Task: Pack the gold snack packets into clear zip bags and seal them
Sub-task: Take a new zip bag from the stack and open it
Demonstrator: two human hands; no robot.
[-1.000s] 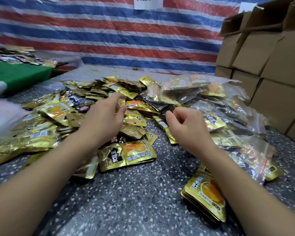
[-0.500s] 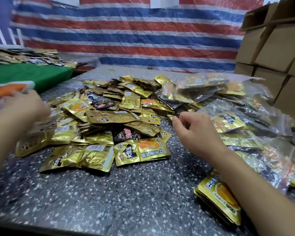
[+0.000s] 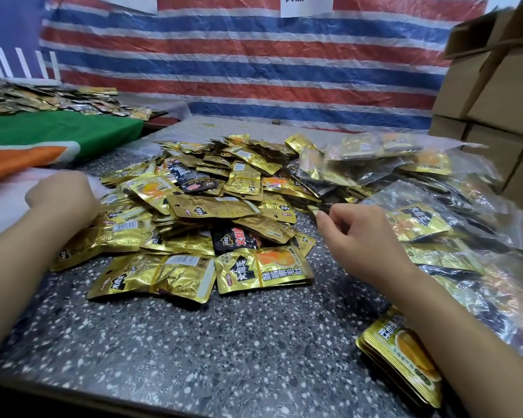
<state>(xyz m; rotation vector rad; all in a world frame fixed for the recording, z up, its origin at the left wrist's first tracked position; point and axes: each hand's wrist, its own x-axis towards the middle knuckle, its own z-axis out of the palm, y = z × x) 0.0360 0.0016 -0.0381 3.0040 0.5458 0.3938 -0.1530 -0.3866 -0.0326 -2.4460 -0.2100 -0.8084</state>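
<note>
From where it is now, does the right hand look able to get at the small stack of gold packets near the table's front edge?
Probably yes: the stack of gold packets lies uncovered beside the right forearm, and the right hand would only need to draw back.
</note>
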